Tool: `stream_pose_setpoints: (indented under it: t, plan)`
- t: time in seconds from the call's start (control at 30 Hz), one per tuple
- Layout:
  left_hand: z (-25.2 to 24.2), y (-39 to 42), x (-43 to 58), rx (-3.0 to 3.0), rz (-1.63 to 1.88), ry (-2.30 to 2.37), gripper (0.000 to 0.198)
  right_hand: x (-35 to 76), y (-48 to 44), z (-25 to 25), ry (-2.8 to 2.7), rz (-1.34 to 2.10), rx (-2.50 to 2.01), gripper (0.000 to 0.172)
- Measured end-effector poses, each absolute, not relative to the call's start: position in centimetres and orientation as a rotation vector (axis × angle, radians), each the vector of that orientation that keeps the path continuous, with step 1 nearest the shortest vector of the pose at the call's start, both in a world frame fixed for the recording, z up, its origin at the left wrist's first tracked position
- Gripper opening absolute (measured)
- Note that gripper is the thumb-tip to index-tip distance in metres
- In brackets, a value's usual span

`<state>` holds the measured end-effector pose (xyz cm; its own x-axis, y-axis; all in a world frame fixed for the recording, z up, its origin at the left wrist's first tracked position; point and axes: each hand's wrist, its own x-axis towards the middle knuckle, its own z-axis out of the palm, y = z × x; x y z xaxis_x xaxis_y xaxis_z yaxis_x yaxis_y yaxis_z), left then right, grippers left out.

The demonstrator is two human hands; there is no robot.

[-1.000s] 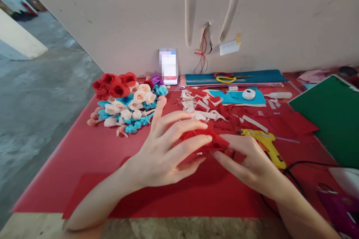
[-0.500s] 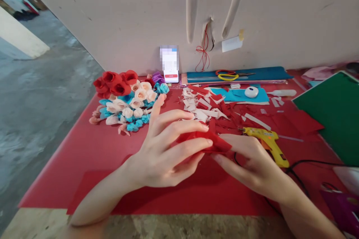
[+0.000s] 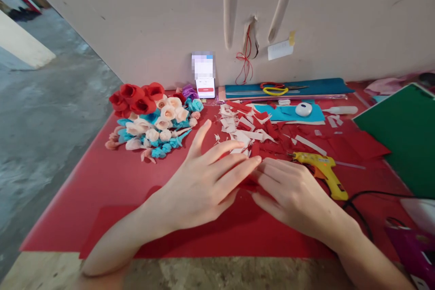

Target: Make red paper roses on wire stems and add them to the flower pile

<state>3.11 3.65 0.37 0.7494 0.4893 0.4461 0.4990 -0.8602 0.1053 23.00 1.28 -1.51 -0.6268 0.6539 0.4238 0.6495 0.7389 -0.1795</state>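
A piece of red paper is between my two hands over the middle of the table, mostly hidden by the fingers. My left hand pinches it from the left with thumb and index finger, while its other fingers fan out and the little finger points up. From the right, my right hand grips the paper between its thumb and bunched fingers. The fingertips of both hands meet at the paper. Red and white paper scraps lie just beyond them.
Paper flowers are piled at the left. A yellow glue gun with a black cord lies by my right hand. Scissors rest at the back near a lit phone against the wall. A green board stands right.
My right hand's fingers have moved up and over the red paper, meeting my left fingertips. The paper, plainly visible before, is now mostly covered. The view has shifted slightly.
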Motion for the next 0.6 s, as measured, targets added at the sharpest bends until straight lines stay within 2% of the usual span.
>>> stream_pose_setpoints:
  t: [0.3,0.43,0.53,0.6]
  plan:
    - [0.4,3.6,2.8,-2.942,-0.777,-0.798,0.021,22.9,1.2,-1.0,-2.512,-0.198,-0.951,0.023]
    - [0.5,3.7,2.8,-2.918,-0.828,-0.767,0.018,23.4,1.2,-0.6,-2.488,-0.058,-0.963,0.018]
    - [0.4,3.8,2.8,-2.886,-0.827,-0.708,0.016,23.8,1.2,-0.2,-2.429,0.121,-0.977,0.028]
    - [0.4,3.8,2.8,-2.874,-0.828,-0.666,0.014,24.1,1.2,-0.1,-2.381,0.236,-0.996,0.017]
